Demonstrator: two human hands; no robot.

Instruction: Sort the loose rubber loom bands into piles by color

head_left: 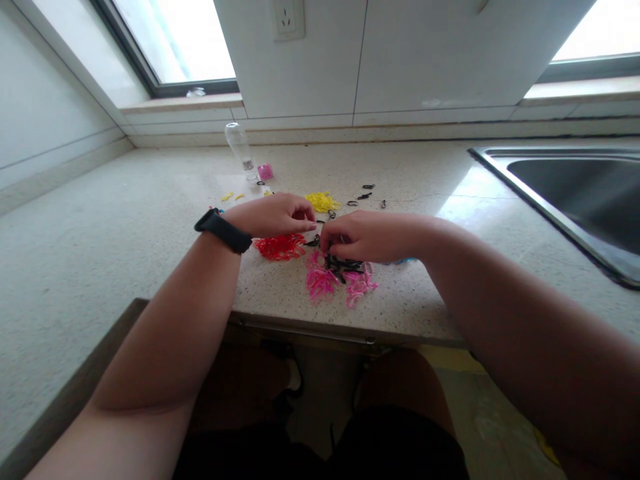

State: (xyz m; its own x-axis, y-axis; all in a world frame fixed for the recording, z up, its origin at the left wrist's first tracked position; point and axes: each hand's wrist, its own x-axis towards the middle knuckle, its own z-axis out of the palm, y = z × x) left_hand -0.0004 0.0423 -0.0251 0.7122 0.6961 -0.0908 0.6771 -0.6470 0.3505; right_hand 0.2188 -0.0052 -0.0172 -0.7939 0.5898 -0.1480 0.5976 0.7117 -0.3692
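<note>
Small rubber bands lie sorted by colour on the counter. My left hand point(283, 215), with a dark watch on its wrist, hovers above the red rubber bands point(280, 247). Its fingers are curled and pinched together; whatever they hold is too small to make out. My right hand point(367, 236) reaches down with closed fingertips at the black rubber bands point(343, 268), which lie over the pink rubber bands point(320, 285). Behind both hands is a heap of yellow rubber bands point(323, 201). A few blue bands point(406, 261) show partly from under my right wrist.
Loose black bands point(365, 196) are scattered behind my right hand. A clear bottle point(241, 152) and a small pink object point(265, 171) stand at the back left. The steel sink point(505, 155) is set into the counter point(165, 233) at right. The counter's front edge is close to my legs.
</note>
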